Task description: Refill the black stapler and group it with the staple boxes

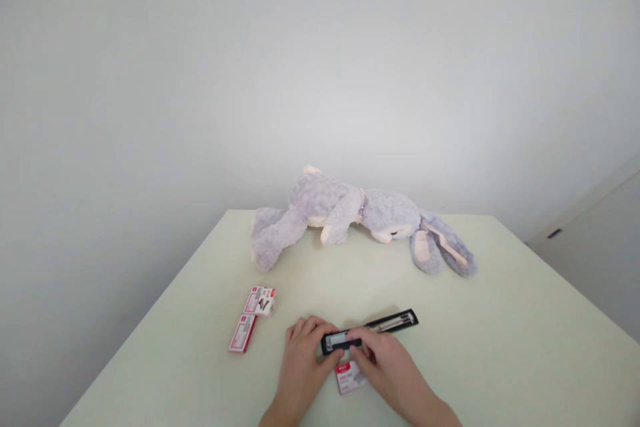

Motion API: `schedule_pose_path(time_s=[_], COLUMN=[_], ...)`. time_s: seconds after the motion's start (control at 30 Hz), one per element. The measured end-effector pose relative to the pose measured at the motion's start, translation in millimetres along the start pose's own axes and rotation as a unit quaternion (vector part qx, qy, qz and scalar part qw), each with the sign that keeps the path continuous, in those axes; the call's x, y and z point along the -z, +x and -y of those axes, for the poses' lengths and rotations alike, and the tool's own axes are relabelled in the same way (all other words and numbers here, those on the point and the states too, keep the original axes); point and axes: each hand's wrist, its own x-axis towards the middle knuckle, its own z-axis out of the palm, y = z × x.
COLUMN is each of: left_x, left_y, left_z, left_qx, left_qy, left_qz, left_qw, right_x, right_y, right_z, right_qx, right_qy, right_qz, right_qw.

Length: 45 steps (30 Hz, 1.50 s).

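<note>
The stapler [369,331], a long black unit lying opened out flat, rests on the table [500,347] near its front edge, with its near end under both hands. The left hand [303,363] is closed on that near end, fingers curled over the top; the right hand [383,363] pinches the same end from the other side, fingertips on the staple channel. Judged from its build, the stapler is rigid, fairly light and smooth-sided, and the hinged arm can swing; hold it by the body near the hinge, clear of the channel. 1 small box [350,377] lies on the table partly beneath the right hand, and 2 red-and-white boxes [253,317] lie well to the left. Their printing is too small to read; they are probably staple boxes. A grey plush rabbit [360,220] lies on its side along the far edge.
</note>
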Motion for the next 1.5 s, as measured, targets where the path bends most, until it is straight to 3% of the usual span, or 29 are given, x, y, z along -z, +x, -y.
schedule_pose_path(time_s=[0.13,0.33,0.47,0.57,0.73,0.9,1.03,1.1,1.17,1.23,1.3,1.37,1.5], left_x=[1,1,2,2,-2,-1,3,4,4,3,5,9,22], left_y=[-1,-1,0,0,1,-1,-12,-18,-21,-20,-15,-9,-2], left_z=[-2,-2,-1,-1,1,6,4,-6,-21,-36,-46,-49,-42], left_qx=[0.007,0.006,0.001,-0.001,0.004,-0.006,-0.012,-0.054,-0.140,-0.225,-0.266,-0.261,-0.198], left_qy=[-0.007,-0.014,-0.015,-0.015,-0.007,-0.041,-0.104,-0.090,-0.056,-0.023,0.011,0.032,0.022], left_qz=[0.000,0.010,0.017,0.019,0.010,-0.006,-0.082,-0.049,0.057,0.162,0.217,0.235,0.220], left_qw=[1.000,1.000,1.000,1.000,1.000,0.999,0.991,0.993,0.987,0.961,0.939,0.936,0.955], right_x=[-9,9,25,30,23,24,33,36,38,39,40,40,42], right_y=[-13,-23,-11,5,27,29,25,25,26,27,27,26,21], right_z=[-16,-73,-72,-53,-26,-14,-19,-25,-31,-35,-37,-37,-38], right_qx=[0.002,-0.105,-0.057,-0.018,0.011,0.026,0.017,-0.001,-0.011,-0.016,-0.020,-0.023,-0.025], right_qy=[0.151,0.266,0.331,0.287,0.099,0.031,-0.011,-0.027,-0.030,-0.026,-0.022,-0.017,-0.007], right_qz=[0.015,-0.020,-0.039,-0.008,0.026,0.032,0.025,0.008,-0.001,-0.004,-0.007,-0.011,-0.022], right_qw=[0.988,0.958,0.941,0.958,0.995,0.999,0.999,1.000,0.999,1.000,1.000,1.000,0.999])
